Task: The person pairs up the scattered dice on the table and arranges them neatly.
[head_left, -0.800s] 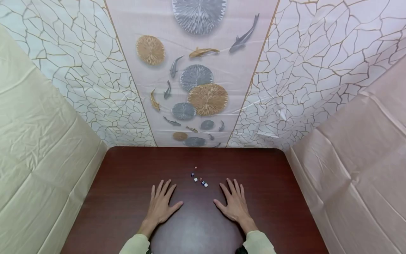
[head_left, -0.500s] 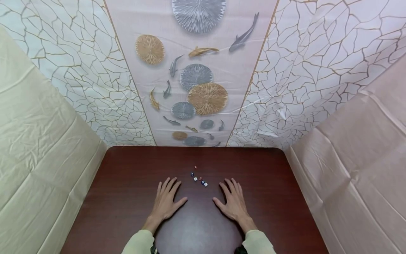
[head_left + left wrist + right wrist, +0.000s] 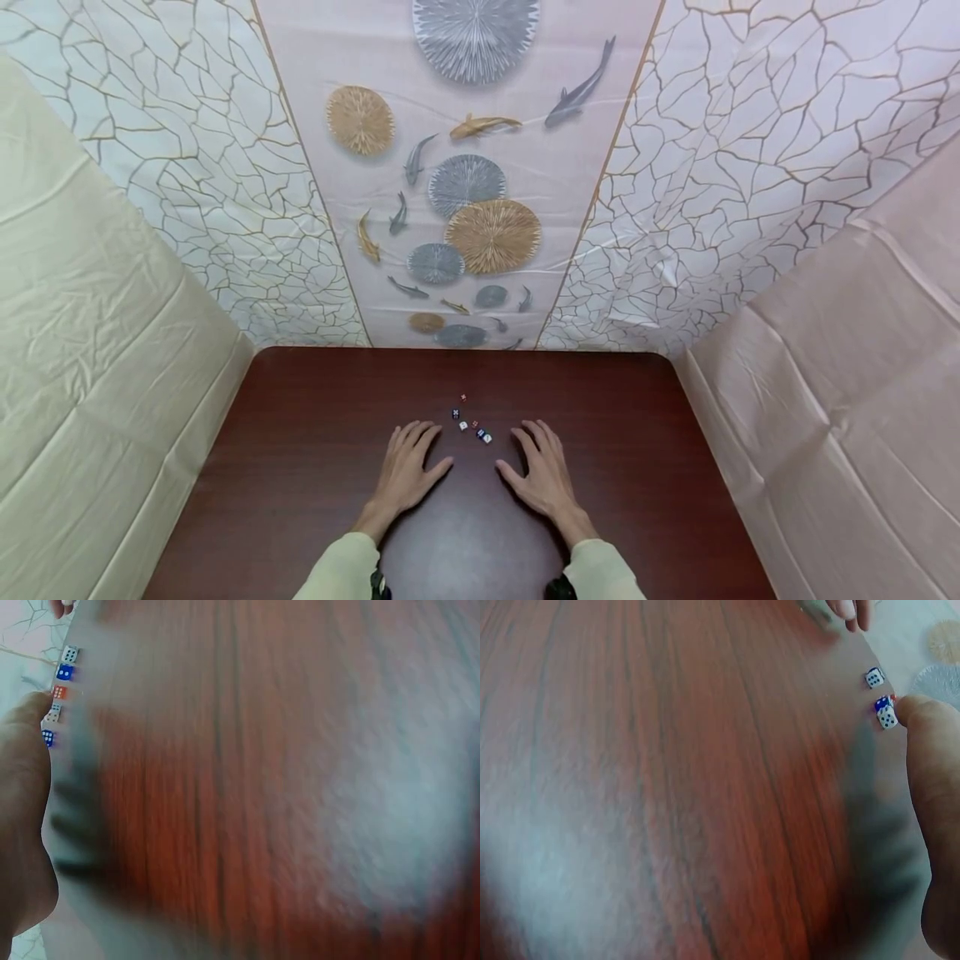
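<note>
Several small dice lie in a loose cluster on the dark wood table [image 3: 300, 467]. Farthest back is a red die [image 3: 463, 397], with a blue die [image 3: 455, 413] just in front. A white die [image 3: 463, 426], a second red die [image 3: 475, 425], a second blue die [image 3: 481, 433] and a second white die [image 3: 487, 438] form a slanting row. My left hand [image 3: 405, 471] is left of the dice, fingers relaxed and thumb spread, holding nothing. On the other side my right hand [image 3: 543, 471] mirrors it, also holding nothing. Each wrist view shows only part of its hand beside the dice.
Behind the table hangs a patterned cloth [image 3: 480, 167] with fish and round leaf prints. Plain cream cloth panels stand along the left side [image 3: 112, 350] and right side [image 3: 847, 375]. Light reflects off the table's glossy front.
My left hand has moved to the right, toward the dice. My right hand has shifted slightly left, its fingers drawing in a little. The dice have stayed where they were.
</note>
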Demonstrator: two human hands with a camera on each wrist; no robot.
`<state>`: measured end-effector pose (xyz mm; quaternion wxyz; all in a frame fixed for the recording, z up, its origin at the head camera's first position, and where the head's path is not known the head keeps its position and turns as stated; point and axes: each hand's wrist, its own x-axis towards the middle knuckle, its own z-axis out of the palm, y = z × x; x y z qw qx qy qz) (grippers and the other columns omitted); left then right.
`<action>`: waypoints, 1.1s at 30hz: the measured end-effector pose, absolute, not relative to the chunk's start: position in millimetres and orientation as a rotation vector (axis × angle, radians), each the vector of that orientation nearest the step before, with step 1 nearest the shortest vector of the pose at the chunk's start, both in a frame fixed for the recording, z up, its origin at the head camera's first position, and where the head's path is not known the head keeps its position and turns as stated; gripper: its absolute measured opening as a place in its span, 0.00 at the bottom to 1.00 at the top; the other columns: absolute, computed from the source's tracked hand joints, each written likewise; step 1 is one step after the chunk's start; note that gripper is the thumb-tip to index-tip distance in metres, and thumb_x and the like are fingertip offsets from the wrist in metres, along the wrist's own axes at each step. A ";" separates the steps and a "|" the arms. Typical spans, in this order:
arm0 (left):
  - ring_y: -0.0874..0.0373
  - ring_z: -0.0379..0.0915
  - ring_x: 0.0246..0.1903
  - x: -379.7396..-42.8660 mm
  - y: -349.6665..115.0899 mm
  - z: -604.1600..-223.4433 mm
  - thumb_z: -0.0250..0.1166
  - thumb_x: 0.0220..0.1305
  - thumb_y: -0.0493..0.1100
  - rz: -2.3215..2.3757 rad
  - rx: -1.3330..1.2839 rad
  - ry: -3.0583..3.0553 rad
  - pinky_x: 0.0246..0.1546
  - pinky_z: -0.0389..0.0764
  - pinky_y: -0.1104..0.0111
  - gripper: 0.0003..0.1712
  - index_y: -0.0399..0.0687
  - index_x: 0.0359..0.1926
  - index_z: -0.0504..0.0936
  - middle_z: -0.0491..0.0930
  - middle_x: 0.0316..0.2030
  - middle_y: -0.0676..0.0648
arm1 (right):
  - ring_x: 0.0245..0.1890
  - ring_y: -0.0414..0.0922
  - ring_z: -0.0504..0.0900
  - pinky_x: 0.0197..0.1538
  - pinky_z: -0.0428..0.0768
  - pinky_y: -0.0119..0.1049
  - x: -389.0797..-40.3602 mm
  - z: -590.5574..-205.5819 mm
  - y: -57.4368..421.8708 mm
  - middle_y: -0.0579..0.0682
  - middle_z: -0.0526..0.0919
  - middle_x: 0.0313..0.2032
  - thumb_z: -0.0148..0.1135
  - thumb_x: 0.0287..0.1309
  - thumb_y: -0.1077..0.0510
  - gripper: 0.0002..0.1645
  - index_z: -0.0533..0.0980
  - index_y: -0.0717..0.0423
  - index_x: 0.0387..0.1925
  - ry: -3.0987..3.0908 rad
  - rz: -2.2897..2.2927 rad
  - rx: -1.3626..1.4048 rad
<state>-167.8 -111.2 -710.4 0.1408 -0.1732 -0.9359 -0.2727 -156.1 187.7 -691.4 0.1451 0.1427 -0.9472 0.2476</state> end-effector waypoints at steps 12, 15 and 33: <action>0.37 0.81 0.65 -179.8 -93.2 -714.0 0.79 0.71 0.55 -0.825 -0.455 -2.642 0.72 0.76 0.36 0.29 0.47 0.66 0.88 0.89 0.62 0.40 | 0.76 0.69 0.76 0.78 0.72 0.71 -165.8 -687.1 169.9 0.63 0.82 0.71 0.83 0.65 0.45 0.36 0.84 0.58 0.67 -2.685 0.834 0.425; 0.39 0.83 0.62 -182.7 -89.1 -713.4 0.80 0.70 0.54 -0.793 -0.437 -2.622 0.67 0.78 0.39 0.27 0.47 0.63 0.89 0.90 0.60 0.41 | 0.74 0.67 0.78 0.76 0.74 0.70 -168.1 -687.9 165.2 0.62 0.83 0.69 0.84 0.64 0.47 0.34 0.84 0.58 0.65 -2.660 0.844 0.430; 0.42 0.84 0.57 -198.2 -68.8 -711.8 0.82 0.68 0.51 -0.781 -0.334 -2.645 0.67 0.77 0.40 0.20 0.49 0.56 0.93 0.91 0.55 0.43 | 0.62 0.59 0.83 0.62 0.81 0.62 -175.3 -697.5 149.7 0.55 0.89 0.56 0.87 0.60 0.55 0.20 0.89 0.55 0.51 -2.609 0.850 0.347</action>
